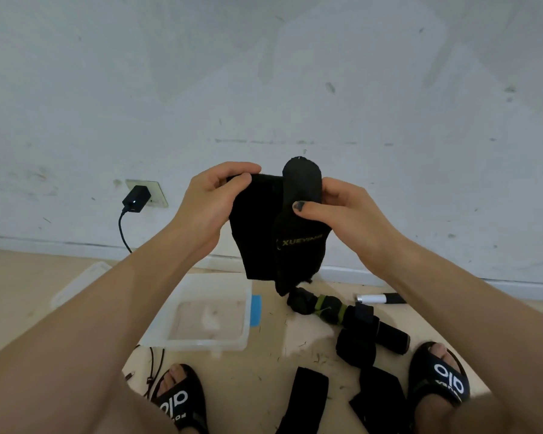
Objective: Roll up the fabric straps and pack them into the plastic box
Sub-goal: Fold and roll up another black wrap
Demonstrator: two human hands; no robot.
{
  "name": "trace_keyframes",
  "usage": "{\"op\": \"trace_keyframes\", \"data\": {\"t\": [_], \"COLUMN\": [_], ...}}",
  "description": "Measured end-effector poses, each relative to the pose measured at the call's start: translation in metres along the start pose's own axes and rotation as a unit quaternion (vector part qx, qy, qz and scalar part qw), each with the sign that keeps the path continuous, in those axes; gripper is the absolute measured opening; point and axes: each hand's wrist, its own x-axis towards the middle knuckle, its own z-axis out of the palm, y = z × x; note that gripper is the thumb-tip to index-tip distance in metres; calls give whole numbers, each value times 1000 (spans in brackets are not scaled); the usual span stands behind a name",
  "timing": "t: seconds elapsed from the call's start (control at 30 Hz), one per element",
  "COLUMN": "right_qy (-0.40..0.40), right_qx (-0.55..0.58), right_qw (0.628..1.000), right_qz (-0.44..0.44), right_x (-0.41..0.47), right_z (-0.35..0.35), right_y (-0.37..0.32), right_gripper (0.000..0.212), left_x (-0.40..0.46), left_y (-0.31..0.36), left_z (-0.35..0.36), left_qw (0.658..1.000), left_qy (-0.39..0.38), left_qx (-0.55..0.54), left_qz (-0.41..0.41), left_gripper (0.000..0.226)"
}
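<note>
I hold a black fabric strap (264,233) with yellow lettering up in front of the wall. My left hand (215,195) pinches its top left corner. My right hand (342,211) grips its right side, thumb pressed on a rounded tab that sticks up. The strap hangs down unrolled. Below it on the floor stands an open clear plastic box (170,335) with nothing in it. Several more black straps lie on the floor to the right: a bunch with green bands (329,306), a rolled one (356,346) and flat ones (308,393) near my feet.
The box lid (79,285) lies left of the box. A black charger (136,198) is plugged into the wall socket, its cable running down to the floor. A white and black cylinder (380,298) lies by the skirting board. My feet in black sandals (439,377) are at the bottom.
</note>
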Motion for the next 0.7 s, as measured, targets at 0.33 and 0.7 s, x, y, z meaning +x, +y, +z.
{"op": "trace_keyframes", "data": {"t": [0.33,0.7], "right_qy": [17,6], "right_qx": [78,12], "right_qw": [997,998], "right_qz": [-1,60], "right_x": [6,5], "right_z": [4,24], "right_y": [1,16], "right_gripper": [18,37], "left_x": [-1,-3], "left_y": [2,-3], "left_z": [9,21], "left_qw": [1000,998], "left_qy": [-4,-29], "left_qx": [-27,-52], "left_qz": [3,26], "left_gripper": [28,33]}}
